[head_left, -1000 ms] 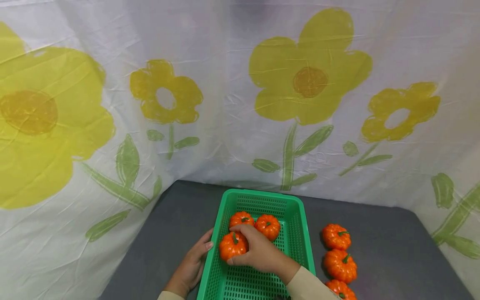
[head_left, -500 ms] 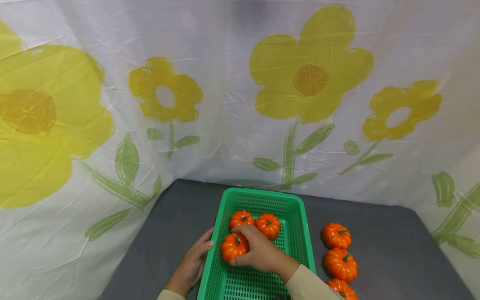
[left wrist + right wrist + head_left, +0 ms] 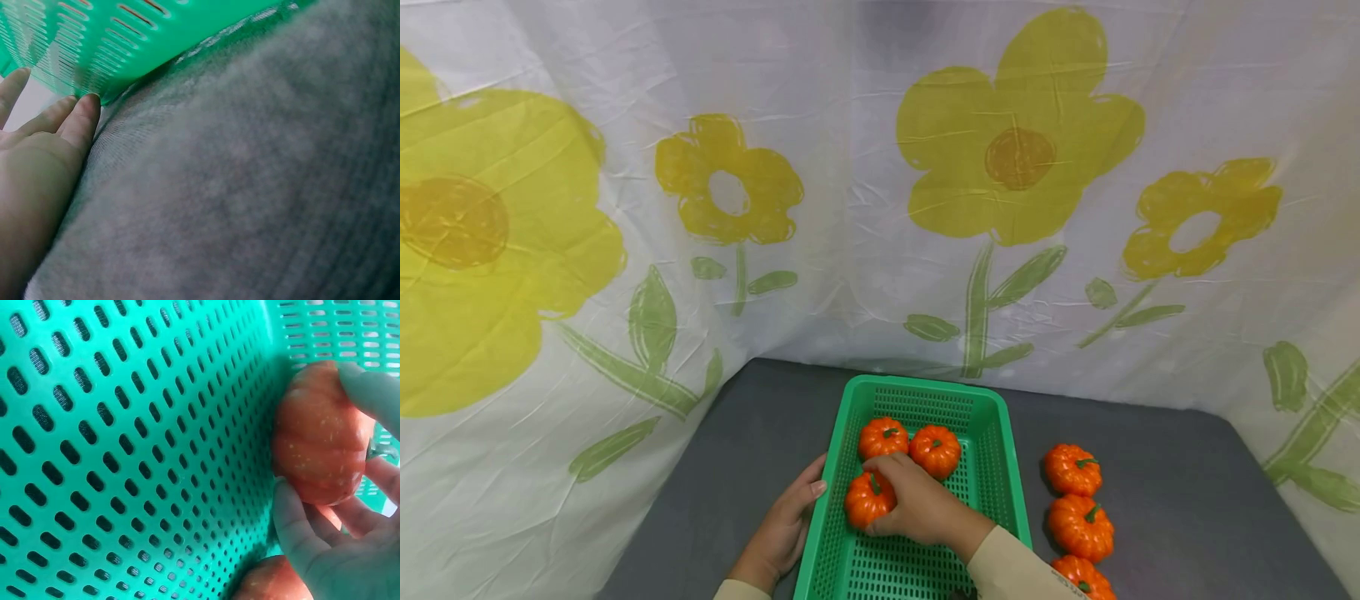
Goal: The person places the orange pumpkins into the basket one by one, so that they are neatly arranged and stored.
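My right hand (image 3: 922, 505) grips a small orange pumpkin (image 3: 867, 502) inside the green plastic basket (image 3: 1013, 467), thumb on the near side and fingers round the far side. In the right wrist view the held pumpkin (image 3: 322, 434) sits low by the basket's perforated floor (image 3: 125, 462), its green stem partly hidden by the fingers. Two more pumpkins, one at the left (image 3: 882, 437) and one at the right (image 3: 935, 452), lie just beyond it in the basket. My left hand (image 3: 782, 527) rests against the basket's outer left side; its fingers (image 3: 81, 122) look straight in the left wrist view.
Right of the basket, several orange pumpkins stand in a row on the dark grey table (image 3: 1180, 492), the far one (image 3: 1072, 469) nearest the back. A white cloth (image 3: 850, 275) printed with yellow flowers hangs behind the table. A small dark thing shows at the bottom edge, mostly cut off.
My right hand and the pumpkin in it have shifted slightly to the right within the basket. The left hand stays at the basket's side.
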`<state>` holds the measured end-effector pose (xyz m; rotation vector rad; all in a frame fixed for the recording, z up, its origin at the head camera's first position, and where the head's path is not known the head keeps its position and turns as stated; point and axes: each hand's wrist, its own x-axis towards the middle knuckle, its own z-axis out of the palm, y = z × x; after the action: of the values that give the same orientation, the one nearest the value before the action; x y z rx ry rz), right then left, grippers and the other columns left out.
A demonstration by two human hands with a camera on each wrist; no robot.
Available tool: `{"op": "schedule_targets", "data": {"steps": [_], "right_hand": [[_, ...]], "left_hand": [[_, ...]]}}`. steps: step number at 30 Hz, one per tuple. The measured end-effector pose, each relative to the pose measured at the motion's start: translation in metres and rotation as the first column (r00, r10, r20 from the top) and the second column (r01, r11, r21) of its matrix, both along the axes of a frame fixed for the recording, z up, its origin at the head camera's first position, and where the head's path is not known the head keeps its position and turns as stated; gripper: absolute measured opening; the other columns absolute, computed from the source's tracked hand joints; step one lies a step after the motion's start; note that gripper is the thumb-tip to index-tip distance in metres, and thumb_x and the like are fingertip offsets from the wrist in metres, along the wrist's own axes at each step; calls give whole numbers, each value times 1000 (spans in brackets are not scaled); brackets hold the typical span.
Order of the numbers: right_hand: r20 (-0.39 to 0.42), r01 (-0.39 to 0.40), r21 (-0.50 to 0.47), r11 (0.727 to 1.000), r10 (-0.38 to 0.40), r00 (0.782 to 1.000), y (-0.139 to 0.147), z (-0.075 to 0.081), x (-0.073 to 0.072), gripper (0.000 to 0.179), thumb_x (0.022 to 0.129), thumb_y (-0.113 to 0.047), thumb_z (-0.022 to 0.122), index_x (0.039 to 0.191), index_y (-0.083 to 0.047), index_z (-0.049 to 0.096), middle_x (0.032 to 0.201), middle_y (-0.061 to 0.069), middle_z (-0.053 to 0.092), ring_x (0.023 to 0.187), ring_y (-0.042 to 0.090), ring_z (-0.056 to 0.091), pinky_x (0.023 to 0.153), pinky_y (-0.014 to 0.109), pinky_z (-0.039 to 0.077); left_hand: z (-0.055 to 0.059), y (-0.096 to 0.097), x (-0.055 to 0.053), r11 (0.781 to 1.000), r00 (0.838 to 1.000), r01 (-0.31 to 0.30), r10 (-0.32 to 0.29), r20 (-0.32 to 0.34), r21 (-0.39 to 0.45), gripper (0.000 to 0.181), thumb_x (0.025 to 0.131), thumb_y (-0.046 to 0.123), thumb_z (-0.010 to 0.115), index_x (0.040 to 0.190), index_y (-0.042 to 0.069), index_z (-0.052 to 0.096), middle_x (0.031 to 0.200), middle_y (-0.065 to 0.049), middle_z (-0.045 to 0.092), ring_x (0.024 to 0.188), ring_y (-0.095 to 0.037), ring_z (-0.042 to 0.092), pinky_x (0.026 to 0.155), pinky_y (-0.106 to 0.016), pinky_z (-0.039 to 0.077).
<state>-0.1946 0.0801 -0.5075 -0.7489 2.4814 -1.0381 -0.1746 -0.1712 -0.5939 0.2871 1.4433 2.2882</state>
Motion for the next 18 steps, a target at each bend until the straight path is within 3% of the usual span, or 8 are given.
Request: {"op": "schedule_targets", "data": {"steps": [7, 18], "right_hand": [[-71, 10, -8, 1000, -10, 997, 0, -2, -2, 66, 89, -22, 93, 146, -6, 63, 141, 4, 60, 124, 20, 57, 104, 44, 53], [-112, 29, 0, 1000, -29, 993, 0, -5, -4, 59, 88, -10, 91, 142, -8, 66, 143, 2, 61, 130, 22, 56, 107, 46, 52]], "left_hand": [[0, -1, -1, 1000, 1000, 1, -1, -3, -8, 70, 116, 26, 39, 175, 4, 7, 168, -21, 35, 137, -28, 58, 111, -46, 50], [-1, -1, 0, 1000, 1000, 2, -2, -13, -11, 70, 116, 26, 39, 175, 5, 7, 170, -20, 33, 136, -28, 58, 111, -45, 50]]}}
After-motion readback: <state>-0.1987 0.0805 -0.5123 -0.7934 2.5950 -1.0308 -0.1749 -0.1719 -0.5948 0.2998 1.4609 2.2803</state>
